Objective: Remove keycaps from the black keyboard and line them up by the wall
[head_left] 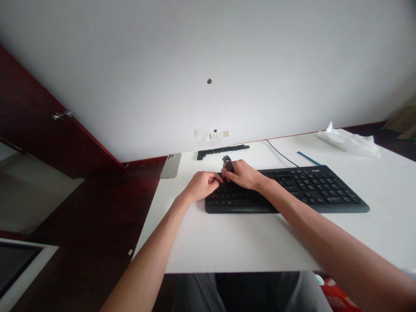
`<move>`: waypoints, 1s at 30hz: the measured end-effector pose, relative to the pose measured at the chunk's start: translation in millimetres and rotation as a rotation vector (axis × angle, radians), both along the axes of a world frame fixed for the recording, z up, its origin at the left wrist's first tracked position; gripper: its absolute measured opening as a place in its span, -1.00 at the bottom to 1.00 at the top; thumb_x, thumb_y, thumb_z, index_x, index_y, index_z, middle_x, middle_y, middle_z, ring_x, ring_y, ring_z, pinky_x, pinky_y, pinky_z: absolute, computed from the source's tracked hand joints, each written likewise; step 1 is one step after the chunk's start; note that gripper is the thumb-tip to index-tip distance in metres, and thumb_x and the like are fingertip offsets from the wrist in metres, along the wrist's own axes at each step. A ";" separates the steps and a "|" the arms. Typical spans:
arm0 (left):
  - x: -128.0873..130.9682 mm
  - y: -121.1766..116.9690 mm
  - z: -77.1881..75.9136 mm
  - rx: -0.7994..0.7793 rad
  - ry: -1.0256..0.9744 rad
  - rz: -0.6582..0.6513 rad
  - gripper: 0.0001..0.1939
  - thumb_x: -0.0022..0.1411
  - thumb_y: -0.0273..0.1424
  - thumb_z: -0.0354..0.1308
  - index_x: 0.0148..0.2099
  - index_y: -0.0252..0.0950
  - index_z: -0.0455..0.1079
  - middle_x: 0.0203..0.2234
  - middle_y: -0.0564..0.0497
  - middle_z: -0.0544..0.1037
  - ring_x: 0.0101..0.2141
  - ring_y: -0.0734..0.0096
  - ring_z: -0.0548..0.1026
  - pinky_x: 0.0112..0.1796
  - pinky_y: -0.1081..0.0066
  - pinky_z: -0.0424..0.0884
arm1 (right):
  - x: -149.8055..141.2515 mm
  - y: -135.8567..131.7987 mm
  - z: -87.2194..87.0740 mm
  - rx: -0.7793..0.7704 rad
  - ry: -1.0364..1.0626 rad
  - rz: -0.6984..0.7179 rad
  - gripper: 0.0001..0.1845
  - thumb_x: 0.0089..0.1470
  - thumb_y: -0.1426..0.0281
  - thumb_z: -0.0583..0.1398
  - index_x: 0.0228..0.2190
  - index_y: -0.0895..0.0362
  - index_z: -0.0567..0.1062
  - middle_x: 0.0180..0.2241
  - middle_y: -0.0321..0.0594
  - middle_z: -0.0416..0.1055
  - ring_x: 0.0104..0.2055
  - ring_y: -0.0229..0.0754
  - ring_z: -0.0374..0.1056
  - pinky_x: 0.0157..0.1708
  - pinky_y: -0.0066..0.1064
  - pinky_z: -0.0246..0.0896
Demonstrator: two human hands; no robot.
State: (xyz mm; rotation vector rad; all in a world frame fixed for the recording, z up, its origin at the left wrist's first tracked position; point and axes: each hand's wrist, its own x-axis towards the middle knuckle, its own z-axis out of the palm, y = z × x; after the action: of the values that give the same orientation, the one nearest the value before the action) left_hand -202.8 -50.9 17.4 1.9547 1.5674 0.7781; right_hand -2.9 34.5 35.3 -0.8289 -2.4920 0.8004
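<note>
Keyboard (302,183) is lying on the white table (240,247), its left end sitting beneath both hands. There the right hand (243,174) is grasping a dark tool (228,163); the left hand (202,185) is curling beside it, whether pinching anything I cannot tell. Behind the keyboard's left end, loose keycaps (224,150) are lying in a strip, while many keys (338,195) are sitting in place toward its right, so work appears to be standing partway; the hands are hiding the rest.
</note>
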 end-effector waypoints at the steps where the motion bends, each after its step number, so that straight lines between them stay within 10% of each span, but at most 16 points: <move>1: 0.1 -0.5 0.2 -0.008 0.011 -0.001 -0.71 0.22 -0.49 0.10 -0.15 -0.27 0.65 -0.55 0.09 0.52 -0.56 0.53 0.28 -0.47 0.48 0.14 | 0.7 1.6 -0.9 0.024 -0.026 -0.034 -0.71 0.23 0.36 0.13 -0.54 0.10 0.40 -0.56 -0.26 0.42 -0.50 -0.21 0.23 -0.40 -0.34 0.00; 25: 0.4 2.4 5.4 0.058 0.088 0.046 -0.84 0.14 -0.54 0.07 -0.48 -0.27 0.31 -0.63 0.14 0.34 -0.54 0.46 0.26 -0.46 0.40 0.06 | 3.2 -9.4 6.8 0.152 -0.105 0.091 -0.80 0.27 0.39 0.18 -0.43 0.09 0.42 -0.52 -0.26 0.40 -0.50 -0.22 0.18 -0.41 -0.33 -0.07; 30: 2.3 1.8 7.6 0.064 0.134 0.015 -0.82 0.19 -0.54 0.09 -0.40 -0.28 0.49 -0.52 0.07 0.53 -0.46 0.40 0.42 -0.39 0.42 0.17 | 0.0 -11.7 5.7 0.128 -0.075 0.077 -0.84 0.24 0.42 0.19 -0.42 0.09 0.43 -0.49 -0.25 0.44 -0.48 -0.22 0.22 -0.39 -0.34 -0.04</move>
State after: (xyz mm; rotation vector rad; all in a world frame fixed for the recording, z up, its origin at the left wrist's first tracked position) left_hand -200.5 -49.1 25.0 2.0814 1.6551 0.7241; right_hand -2.9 22.8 41.0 -0.7355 -2.6242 0.6367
